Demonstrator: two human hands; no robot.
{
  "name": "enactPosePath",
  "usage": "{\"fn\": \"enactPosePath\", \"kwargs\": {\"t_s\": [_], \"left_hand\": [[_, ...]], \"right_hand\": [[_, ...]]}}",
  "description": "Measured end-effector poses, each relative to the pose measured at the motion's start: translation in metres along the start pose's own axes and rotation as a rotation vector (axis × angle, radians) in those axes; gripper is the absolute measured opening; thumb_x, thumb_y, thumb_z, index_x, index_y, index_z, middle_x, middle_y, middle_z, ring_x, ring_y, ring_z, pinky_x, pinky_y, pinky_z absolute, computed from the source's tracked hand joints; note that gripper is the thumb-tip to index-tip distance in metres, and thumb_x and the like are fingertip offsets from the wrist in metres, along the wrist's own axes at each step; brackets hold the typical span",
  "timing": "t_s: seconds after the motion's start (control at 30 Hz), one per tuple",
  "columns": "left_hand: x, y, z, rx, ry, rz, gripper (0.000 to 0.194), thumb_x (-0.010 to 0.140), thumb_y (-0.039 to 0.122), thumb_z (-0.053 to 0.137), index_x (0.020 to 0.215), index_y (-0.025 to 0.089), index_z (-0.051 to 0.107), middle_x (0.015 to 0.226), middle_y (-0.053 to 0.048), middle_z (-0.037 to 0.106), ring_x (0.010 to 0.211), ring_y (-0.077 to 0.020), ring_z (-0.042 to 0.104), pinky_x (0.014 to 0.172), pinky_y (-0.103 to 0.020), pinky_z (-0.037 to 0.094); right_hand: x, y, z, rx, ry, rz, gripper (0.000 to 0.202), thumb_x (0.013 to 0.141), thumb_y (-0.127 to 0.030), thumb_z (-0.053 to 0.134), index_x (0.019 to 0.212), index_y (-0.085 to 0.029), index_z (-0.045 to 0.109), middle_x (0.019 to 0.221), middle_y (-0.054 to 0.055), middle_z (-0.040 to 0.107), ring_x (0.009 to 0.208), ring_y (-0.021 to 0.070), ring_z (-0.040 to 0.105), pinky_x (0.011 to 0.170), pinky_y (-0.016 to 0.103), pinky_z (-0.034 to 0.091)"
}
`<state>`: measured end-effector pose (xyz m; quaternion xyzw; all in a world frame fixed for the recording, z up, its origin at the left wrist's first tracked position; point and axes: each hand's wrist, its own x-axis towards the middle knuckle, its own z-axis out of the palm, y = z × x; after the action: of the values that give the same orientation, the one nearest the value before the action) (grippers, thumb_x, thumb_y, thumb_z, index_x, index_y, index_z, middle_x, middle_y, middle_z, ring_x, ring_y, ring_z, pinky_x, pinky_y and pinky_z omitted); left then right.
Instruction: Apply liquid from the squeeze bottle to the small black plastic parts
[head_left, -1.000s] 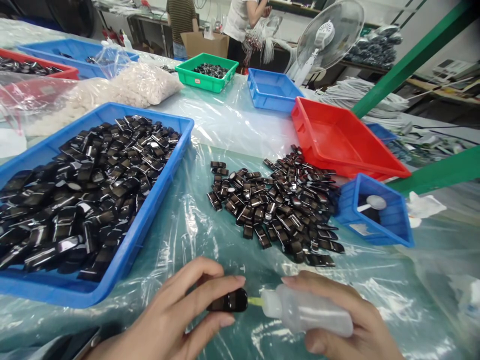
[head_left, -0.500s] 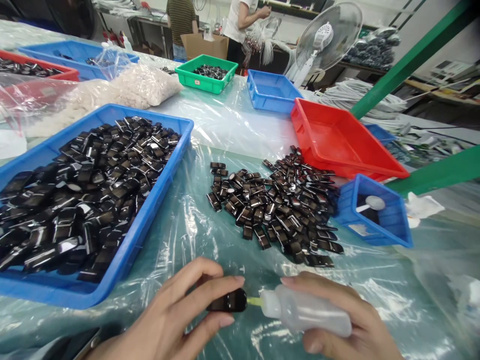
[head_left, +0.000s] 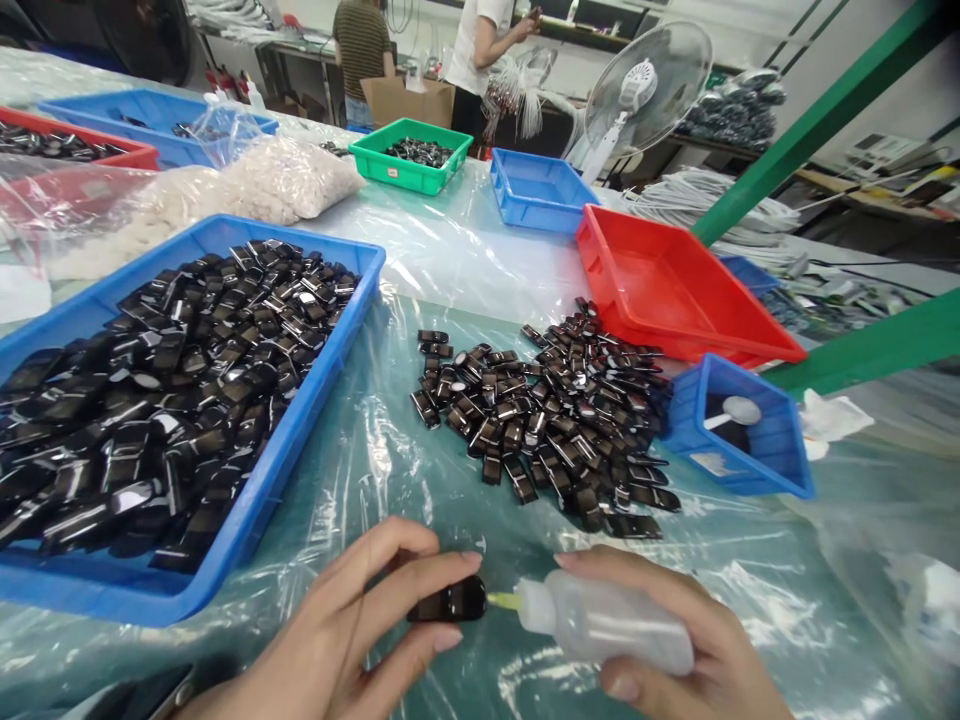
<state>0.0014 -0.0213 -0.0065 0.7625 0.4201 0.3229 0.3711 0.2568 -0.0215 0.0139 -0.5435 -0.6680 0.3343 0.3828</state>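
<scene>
At the bottom centre my left hand [head_left: 360, 620] pinches a glossy black piece [head_left: 450, 602] between thumb and fingers, its rounded end facing right. My right hand [head_left: 697, 640] is wrapped round a translucent white squeeze bottle [head_left: 615, 622], held on its side. The bottle's thin yellow-green tip [head_left: 502, 600] points left and sits at the rounded end of the black piece; whether they touch cannot be made out. Beyond both hands lies a loose pile of similar black pieces [head_left: 555, 410]. More of them fill a large blue tray [head_left: 300, 440] on the left.
A small blue bin [head_left: 772, 450] holding a white scoop [head_left: 741, 410] stands right of the pile, below a red tray [head_left: 675, 290]. Farther back are a green tray [head_left: 367, 165], a blue tray [head_left: 540, 210] and a plastic bag [head_left: 300, 180]. A green bar [head_left: 825, 120] crosses the right side.
The view has shifted slightly, so the trays and bin on the right appear a little farther left and lower. Both hands keep the same holds on the black piece and bottle.
</scene>
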Motion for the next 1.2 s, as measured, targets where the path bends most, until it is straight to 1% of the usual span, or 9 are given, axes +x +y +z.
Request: {"fn": "enactPosePath", "kwargs": {"t_s": [0.2,0.33,0.5,0.6,0.67,0.77,0.9,1.03,1.2], "left_hand": [[0.004,0.002,-0.002,0.017,0.058,-0.065,0.032,0.096,0.024,0.048,0.126,0.037,0.052,0.109,-0.001,0.053,0.098,-0.0144,0.062,0.077,-0.018,0.052],[0.004,0.001,-0.003,0.015,0.052,-0.062,0.036,0.096,0.022,0.048,0.129,0.036,0.051,0.111,-0.003,0.054,0.101,-0.0156,0.06,0.081,-0.02,0.053],[0.005,0.003,-0.003,-0.027,0.075,-0.133,0.03,0.096,0.025,0.048,0.124,0.034,0.056,0.111,-0.003,0.057,0.099,-0.0162,0.061,0.08,-0.021,0.053],[0.007,0.005,-0.003,-0.098,0.087,-0.173,0.029,0.098,0.028,0.045,0.123,0.033,0.056,0.114,-0.002,0.058,0.099,-0.0168,0.06,0.077,-0.022,0.053],[0.009,0.006,-0.004,-0.144,0.073,-0.212,0.026,0.099,0.03,0.04,0.119,0.031,0.057,0.108,-0.001,0.06,0.095,-0.0168,0.06,0.077,-0.023,0.051],[0.012,0.008,-0.004,-0.199,0.0,-0.272,0.027,0.101,0.036,0.033,0.094,0.024,0.057,0.08,0.001,0.055,0.076,-0.0155,0.055,0.07,-0.024,0.045],[0.015,0.01,-0.003,-0.324,-0.113,-0.352,0.039,0.101,0.043,0.026,0.071,0.022,0.038,0.067,0.003,0.034,0.062,-0.014,0.036,0.058,-0.024,0.034],[0.015,0.012,-0.001,-0.419,-0.129,-0.361,0.04,0.1,0.047,0.027,0.07,0.022,0.034,0.068,0.004,0.031,0.063,-0.0143,0.03,0.06,-0.025,0.032],[0.014,0.011,-0.001,-0.377,-0.121,-0.361,0.04,0.1,0.046,0.027,0.07,0.022,0.035,0.067,0.004,0.032,0.064,-0.0146,0.033,0.06,-0.026,0.028]], "right_hand": [[0.005,0.011,-0.009,0.05,-0.007,0.154,0.033,0.076,-0.031,0.07,0.109,-0.037,0.07,0.103,0.0,0.075,0.079,0.018,0.073,0.061,0.022,0.06],[0.008,0.02,-0.002,0.021,-0.034,0.111,0.034,0.082,-0.028,0.067,0.115,-0.033,0.06,0.117,0.002,0.07,0.103,0.0185,0.068,0.085,0.028,0.057],[0.007,0.019,0.014,-0.071,0.029,0.073,0.03,0.087,-0.029,0.061,0.115,-0.031,0.05,0.122,0.005,0.065,0.107,0.0195,0.065,0.084,0.032,0.057],[0.0,0.019,0.015,-0.222,0.288,-0.098,0.038,0.079,-0.024,0.068,0.111,-0.028,0.049,0.11,0.007,0.061,0.098,0.024,0.062,0.078,0.039,0.056],[-0.007,0.018,0.016,-0.31,0.363,-0.296,0.034,0.077,-0.015,0.068,0.104,-0.028,0.052,0.095,0.004,0.058,0.089,0.0229,0.061,0.073,0.037,0.054],[-0.014,0.016,0.026,-0.475,0.115,-0.485,0.031,0.087,-0.005,0.048,0.106,-0.027,0.058,0.095,0.005,0.064,0.087,0.0209,0.064,0.073,0.035,0.054],[-0.006,0.01,0.046,-0.715,-0.147,-0.533,0.041,0.091,-0.001,0.033,0.118,-0.016,0.06,0.113,0.013,0.068,0.098,0.0263,0.066,0.079,0.042,0.056],[0.006,0.007,0.057,-0.67,-0.173,-0.513,0.036,0.089,0.003,0.034,0.105,-0.009,0.065,0.103,0.017,0.07,0.089,0.0291,0.067,0.076,0.044,0.056],[0.011,-0.002,0.057,-0.369,-0.188,-0.333,0.026,0.092,-0.005,0.037,0.093,-0.017,0.061,0.092,0.01,0.064,0.085,0.0244,0.062,0.073,0.04,0.053]]}}
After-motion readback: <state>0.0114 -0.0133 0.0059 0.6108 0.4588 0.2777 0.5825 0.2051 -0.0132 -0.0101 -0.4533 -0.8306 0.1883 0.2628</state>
